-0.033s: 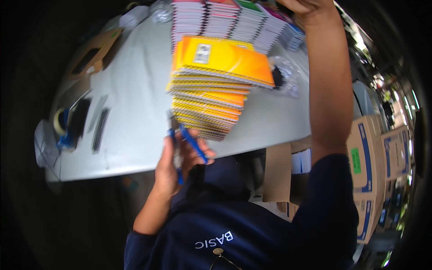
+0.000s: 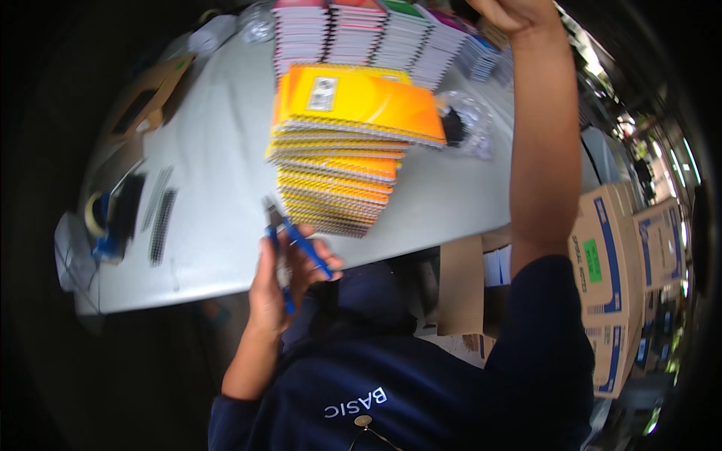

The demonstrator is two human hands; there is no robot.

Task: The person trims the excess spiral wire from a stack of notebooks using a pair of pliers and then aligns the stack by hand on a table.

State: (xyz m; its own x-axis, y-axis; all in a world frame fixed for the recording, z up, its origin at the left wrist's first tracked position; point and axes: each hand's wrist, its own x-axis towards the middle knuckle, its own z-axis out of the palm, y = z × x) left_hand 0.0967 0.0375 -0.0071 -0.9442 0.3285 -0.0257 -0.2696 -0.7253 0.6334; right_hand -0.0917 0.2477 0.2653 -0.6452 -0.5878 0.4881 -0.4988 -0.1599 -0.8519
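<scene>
I see the blue-handled pliers (image 2: 289, 248) in the left hand (image 2: 282, 282), just off the near edge of the grey table (image 2: 218, 188). The fingers are curled firmly round both blue handles, so the hand is closed on the tool, and the dark metal nose points up toward the table edge. Just beside the nose, on the table, stands a tall stack of orange and yellow spiral notebooks (image 2: 342, 158); the top few copies sit skewed to the right and overhang the rest, and the wire bindings show along the near side.

My right hand (image 2: 511, 13) is raised at the far top of the view, with the forearm running down the right side of the picture. The hand is cut off by the frame edge, so I cannot tell whether it is open or grasping anything.

Behind the orange stack I see a row of further notebook piles (image 2: 376, 34) with pink, red, green and purple covers. To the right of the stack lies a crumpled clear plastic bag (image 2: 470, 120) with something dark inside. At the left end of the table lie dark strips (image 2: 159, 218), a roll of tape (image 2: 96, 214) and an open flat cardboard box (image 2: 139, 105). To the right of the table, lower down, stand stacked cardboard cartons (image 2: 624, 270) with blue print.
</scene>
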